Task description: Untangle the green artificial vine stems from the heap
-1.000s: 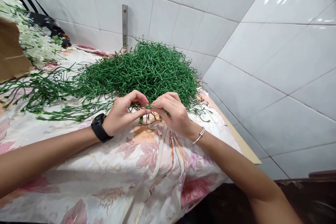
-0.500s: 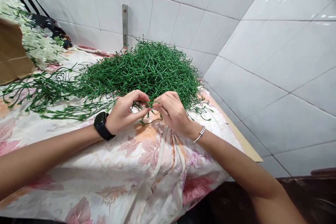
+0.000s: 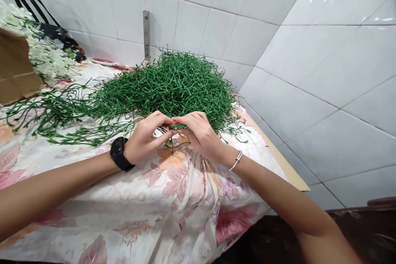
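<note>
My left hand (image 3: 151, 135) and my right hand (image 3: 200, 135) meet fingertip to fingertip at the front of a big heap of thin green artificial stems (image 3: 182, 84). Between the pinched fingers of both hands is a green plastic stem (image 3: 172, 145), part of which dangles below them. Its upper part is mostly covered by my fingers. A black watch (image 3: 120, 152) is on my left wrist, a silver bangle (image 3: 235, 160) on my right. More loose stems (image 3: 86, 132) lie spread out to the left of my left hand.
White artificial flowers (image 3: 51, 60), a brown cardboard piece (image 3: 17, 68) and a dark floral bag (image 3: 58, 35) stand at the back left. A floral cloth (image 3: 123, 210) covers the table. Tiled walls (image 3: 309, 53) close off the back and right; a metal bracket (image 3: 146, 29) is fixed behind the heap.
My right hand has shifted slightly left, so the fingertips of both hands now touch and cover more of the stem. The whole view has dropped a little in the frame.
</note>
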Demonstrator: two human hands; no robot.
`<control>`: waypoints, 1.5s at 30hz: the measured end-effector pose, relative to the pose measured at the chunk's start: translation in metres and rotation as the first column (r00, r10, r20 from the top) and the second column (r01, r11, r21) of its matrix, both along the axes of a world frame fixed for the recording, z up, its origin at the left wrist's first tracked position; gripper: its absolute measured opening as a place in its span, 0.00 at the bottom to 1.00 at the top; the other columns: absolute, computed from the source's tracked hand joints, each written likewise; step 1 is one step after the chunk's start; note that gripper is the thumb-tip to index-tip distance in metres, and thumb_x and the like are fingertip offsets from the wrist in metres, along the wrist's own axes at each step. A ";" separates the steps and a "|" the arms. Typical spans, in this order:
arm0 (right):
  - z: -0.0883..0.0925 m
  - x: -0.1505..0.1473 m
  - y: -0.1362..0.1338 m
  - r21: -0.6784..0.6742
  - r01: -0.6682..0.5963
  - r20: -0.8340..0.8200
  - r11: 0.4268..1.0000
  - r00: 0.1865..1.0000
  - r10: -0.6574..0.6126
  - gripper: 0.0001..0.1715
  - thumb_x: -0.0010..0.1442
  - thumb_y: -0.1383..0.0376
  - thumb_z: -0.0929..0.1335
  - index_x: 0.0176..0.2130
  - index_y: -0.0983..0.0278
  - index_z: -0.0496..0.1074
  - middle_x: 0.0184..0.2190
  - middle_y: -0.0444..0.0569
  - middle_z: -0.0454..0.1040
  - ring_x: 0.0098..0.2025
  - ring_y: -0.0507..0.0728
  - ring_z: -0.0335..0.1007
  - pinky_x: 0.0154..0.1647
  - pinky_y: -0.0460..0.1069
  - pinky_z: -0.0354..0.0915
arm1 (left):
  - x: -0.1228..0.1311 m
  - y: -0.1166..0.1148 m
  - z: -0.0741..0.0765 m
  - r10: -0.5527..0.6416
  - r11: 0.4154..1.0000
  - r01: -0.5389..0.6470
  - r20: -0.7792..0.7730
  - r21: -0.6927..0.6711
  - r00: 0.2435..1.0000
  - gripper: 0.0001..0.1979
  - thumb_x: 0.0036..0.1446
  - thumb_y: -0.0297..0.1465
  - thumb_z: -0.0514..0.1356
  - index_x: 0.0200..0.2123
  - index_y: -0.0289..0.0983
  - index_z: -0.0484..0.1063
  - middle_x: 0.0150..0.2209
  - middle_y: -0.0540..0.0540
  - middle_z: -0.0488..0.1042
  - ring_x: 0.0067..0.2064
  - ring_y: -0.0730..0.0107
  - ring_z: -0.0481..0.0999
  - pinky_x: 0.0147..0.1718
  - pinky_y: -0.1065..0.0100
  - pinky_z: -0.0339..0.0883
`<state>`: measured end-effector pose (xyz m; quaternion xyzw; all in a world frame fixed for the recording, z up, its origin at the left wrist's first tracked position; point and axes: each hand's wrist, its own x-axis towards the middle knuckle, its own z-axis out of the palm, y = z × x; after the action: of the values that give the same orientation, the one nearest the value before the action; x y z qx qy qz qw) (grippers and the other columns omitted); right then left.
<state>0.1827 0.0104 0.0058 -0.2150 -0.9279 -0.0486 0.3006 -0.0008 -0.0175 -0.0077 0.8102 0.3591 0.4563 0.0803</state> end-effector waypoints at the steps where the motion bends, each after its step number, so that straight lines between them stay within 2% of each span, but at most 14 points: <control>1: -0.001 0.000 0.001 0.006 -0.010 0.018 1.000 1.000 0.009 0.15 0.61 0.68 0.58 0.47 0.68 0.61 0.38 0.51 0.71 0.40 0.53 0.62 0.47 0.51 0.54 | 0.000 0.000 0.000 -0.004 1.000 0.004 -0.008 0.009 1.000 0.04 0.54 0.28 0.55 0.34 0.35 0.67 0.32 0.46 0.70 0.36 0.69 0.68 0.34 0.69 0.61; 6: -0.001 0.001 0.000 0.118 0.008 0.074 0.993 0.997 -0.017 0.11 0.61 0.70 0.57 0.39 0.67 0.66 0.29 0.48 0.70 0.33 0.52 0.61 0.46 0.52 0.54 | 0.002 -0.003 0.002 0.021 1.000 -0.019 -0.063 0.018 0.998 0.05 0.54 0.30 0.55 0.33 0.35 0.67 0.31 0.46 0.70 0.34 0.69 0.68 0.33 0.69 0.61; 9: 0.002 0.000 -0.005 0.129 0.012 -0.007 0.992 1.000 -0.011 0.10 0.60 0.71 0.57 0.36 0.66 0.65 0.25 0.46 0.69 0.30 0.51 0.60 0.44 0.52 0.56 | 0.003 -0.005 0.002 0.050 0.999 -0.048 -0.110 0.018 0.993 0.05 0.55 0.30 0.54 0.34 0.36 0.67 0.29 0.46 0.70 0.33 0.68 0.67 0.32 0.69 0.60; 11: 0.004 0.000 -0.009 0.027 -0.007 -0.119 1.000 0.993 0.010 0.08 0.60 0.72 0.57 0.39 0.65 0.63 0.27 0.45 0.69 0.30 0.51 0.62 0.42 0.51 0.57 | 0.003 -0.005 0.003 0.030 0.999 -0.027 -0.123 0.021 0.992 0.05 0.55 0.29 0.53 0.35 0.36 0.67 0.30 0.46 0.70 0.34 0.68 0.67 0.33 0.68 0.60; 13: 0.007 0.000 -0.013 -0.174 -0.039 -0.227 0.984 0.974 -0.002 0.09 0.59 0.72 0.58 0.41 0.63 0.60 0.26 0.44 0.68 0.31 0.51 0.63 0.40 0.50 0.58 | 0.002 -0.003 0.003 -0.040 0.999 0.042 -0.131 0.011 0.991 0.06 0.56 0.29 0.52 0.36 0.36 0.67 0.30 0.46 0.70 0.34 0.68 0.66 0.32 0.68 0.60; 15: 0.010 0.000 -0.015 -0.428 -0.120 -0.317 0.896 0.948 -0.024 0.08 0.59 0.71 0.58 0.41 0.62 0.57 0.23 0.42 0.65 0.28 0.50 0.64 0.34 0.49 0.59 | 0.000 -0.001 0.002 -0.134 0.991 0.134 -0.134 -0.009 0.982 0.07 0.57 0.28 0.52 0.37 0.36 0.68 0.30 0.46 0.70 0.33 0.69 0.66 0.31 0.69 0.60; 17: 0.012 0.000 -0.015 -0.637 -0.266 -0.421 0.723 0.907 -0.037 0.07 0.59 0.69 0.60 0.40 0.61 0.55 0.21 0.39 0.62 0.24 0.48 0.61 0.28 0.47 0.58 | -0.001 0.001 0.002 -0.212 0.977 0.210 -0.123 -0.029 0.969 0.07 0.57 0.28 0.51 0.36 0.35 0.68 0.29 0.46 0.69 0.32 0.69 0.65 0.29 0.70 0.59; 20: 0.015 -0.001 -0.013 -0.757 -0.460 -0.555 0.464 0.828 -0.086 0.10 0.57 0.67 0.62 0.38 0.61 0.53 0.18 0.37 0.59 0.21 0.46 0.58 0.23 0.44 0.54 | -0.001 0.002 0.002 -0.248 0.968 0.245 -0.083 -0.048 0.965 0.06 0.57 0.28 0.52 0.34 0.35 0.68 0.28 0.46 0.69 0.31 0.70 0.64 0.29 0.70 0.58; 22: 0.017 -0.002 -0.012 -0.765 -0.520 -0.600 0.380 0.790 -0.129 0.12 0.56 0.65 0.64 0.37 0.60 0.53 0.18 0.36 0.57 0.20 0.46 0.57 0.21 0.43 0.52 | 0.000 0.002 0.003 -0.239 0.970 0.236 -0.042 -0.061 0.970 0.05 0.57 0.28 0.52 0.33 0.35 0.67 0.28 0.46 0.68 0.31 0.70 0.64 0.30 0.70 0.58; 24: 0.018 -0.003 -0.013 -0.753 -0.555 -0.635 0.354 0.754 -0.168 0.14 0.54 0.64 0.66 0.35 0.60 0.53 0.18 0.36 0.56 0.20 0.46 0.56 0.21 0.42 0.52 | 0.002 0.001 0.003 -0.231 0.971 0.230 -0.002 -0.068 0.973 0.04 0.56 0.27 0.52 0.32 0.35 0.67 0.27 0.47 0.67 0.31 0.70 0.64 0.30 0.70 0.58; 30: 0.025 -0.003 -0.014 -0.627 -0.627 -0.769 0.463 0.593 -0.239 0.15 0.51 0.68 0.67 0.28 0.61 0.53 0.20 0.37 0.55 0.20 0.44 0.54 0.21 0.42 0.51 | 0.007 0.000 0.001 -0.202 0.974 0.209 0.084 -0.083 0.976 0.07 0.57 0.27 0.51 0.27 0.35 0.65 0.25 0.48 0.65 0.30 0.71 0.62 0.29 0.71 0.56; 40: 0.028 -0.006 -0.014 -0.614 -0.604 -0.777 0.508 0.576 -0.253 0.13 0.50 0.72 0.64 0.26 0.62 0.53 0.18 0.37 0.53 0.20 0.44 0.51 0.21 0.43 0.49 | 0.011 0.000 -0.002 -0.223 0.959 0.251 0.197 -0.132 0.955 0.10 0.56 0.26 0.52 0.23 0.34 0.64 0.23 0.49 0.64 0.29 0.73 0.60 0.29 0.71 0.54; 42: 0.037 0.005 -0.005 -0.570 -0.540 -0.789 0.619 0.569 -0.231 0.12 0.50 0.71 0.64 0.26 0.61 0.53 0.19 0.38 0.53 0.21 0.45 0.52 0.22 0.44 0.52 | 0.011 0.000 -0.004 -0.238 0.957 0.266 0.212 -0.114 0.948 0.09 0.55 0.24 0.52 0.24 0.34 0.65 0.23 0.49 0.64 0.29 0.73 0.60 0.29 0.71 0.54; 45: 0.057 0.036 0.017 -0.318 -0.326 -0.869 0.890 0.475 -0.137 0.11 0.50 0.70 0.64 0.27 0.60 0.53 0.22 0.39 0.55 0.23 0.47 0.55 0.27 0.46 0.57 | 0.010 0.001 -0.007 -0.238 0.957 0.271 0.251 -0.106 0.938 0.07 0.54 0.23 0.53 0.25 0.34 0.67 0.24 0.48 0.66 0.30 0.72 0.62 0.29 0.70 0.55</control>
<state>0.2182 0.0277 0.0632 -0.2182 -0.6388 0.2972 0.6753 0.0090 -0.0165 -0.0149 0.7825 0.2697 0.5087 0.2371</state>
